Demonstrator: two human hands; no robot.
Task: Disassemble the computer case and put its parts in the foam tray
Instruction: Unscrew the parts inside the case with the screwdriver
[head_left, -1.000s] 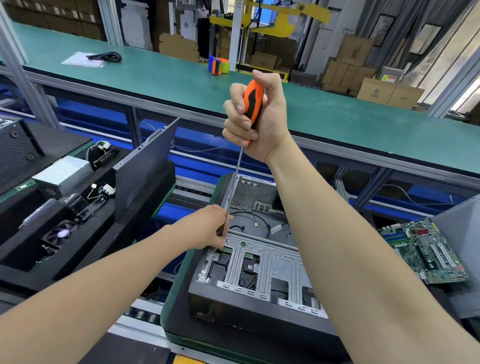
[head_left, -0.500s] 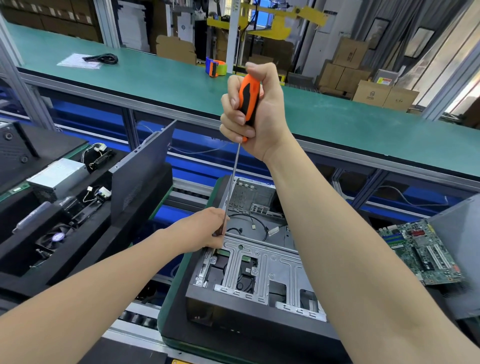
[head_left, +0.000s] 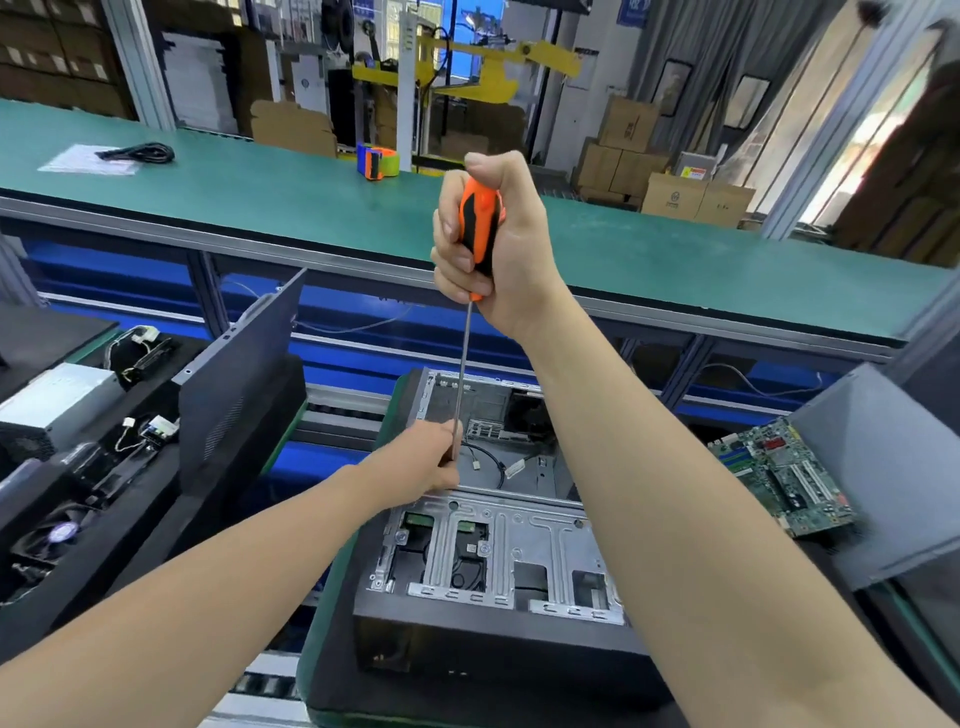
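An open computer case (head_left: 498, 639) lies on a green pallet in front of me, its silver drive-bay frame (head_left: 498, 551) facing up. My right hand (head_left: 498, 244) is closed around the orange-and-black handle of a long screwdriver (head_left: 480, 228), held nearly upright. Its thin shaft (head_left: 462, 379) runs down to the case's upper left corner. There my left hand (head_left: 426, 457) pinches the lower shaft, hiding the tip. The black foam tray (head_left: 88, 551) sits at the left with a power supply (head_left: 57, 400), a fan (head_left: 47, 540) and a leaning side panel (head_left: 234, 395).
A green motherboard (head_left: 784, 478) lies at the right beside a grey panel (head_left: 878, 467). Behind runs a green workbench (head_left: 260, 202) carrying a tape dispenser (head_left: 376, 161) and a black cable (head_left: 137, 152). Cardboard boxes (head_left: 675, 192) stand far back.
The screwdriver has tipped closer to upright, and my view has shifted slightly. Both hands keep their hold on the tool at the same corner of the case.
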